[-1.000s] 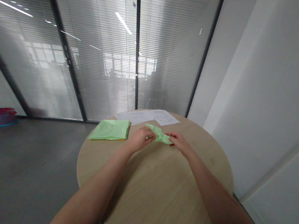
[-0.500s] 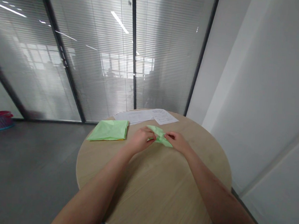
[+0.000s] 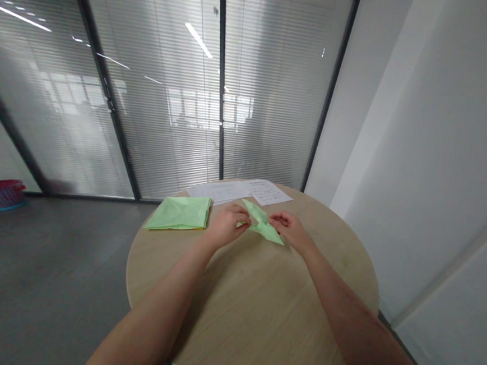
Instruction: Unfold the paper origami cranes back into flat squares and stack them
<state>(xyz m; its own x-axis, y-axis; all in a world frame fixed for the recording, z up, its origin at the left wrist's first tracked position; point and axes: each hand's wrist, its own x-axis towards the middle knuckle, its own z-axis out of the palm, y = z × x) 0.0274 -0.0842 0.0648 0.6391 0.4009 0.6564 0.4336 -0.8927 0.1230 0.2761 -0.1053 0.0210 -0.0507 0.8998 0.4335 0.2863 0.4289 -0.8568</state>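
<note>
A piece of folded light-green paper [image 3: 270, 231] is held between my two hands, just over the round table. Its upper end points away from me and its lower end toward me at the right. My left hand [image 3: 230, 224] is closed, thumb and fingers pinching the paper's left side. On the other side, my right hand [image 3: 288, 226] pinches the paper near its middle, with the fingers curled. The exact grip points are small and partly hidden by the fingers. Left of my left hand lies a stack of light-green paper [image 3: 179, 212] with a yellow edge underneath.
White printed sheets [image 3: 268, 193] lie at the far edge of the round wooden table [image 3: 258, 313]. Behind it stands a glass partition with blinds [image 3: 179, 143]. A white wall [image 3: 439, 164] is close on the right. A red and blue basket [image 3: 2, 196] sits on the floor at left.
The green paper has opened out into a more pointed shape, its lower end now reaching further toward me. Both hands have shifted only slightly, the left one's fingers lifting a little.
</note>
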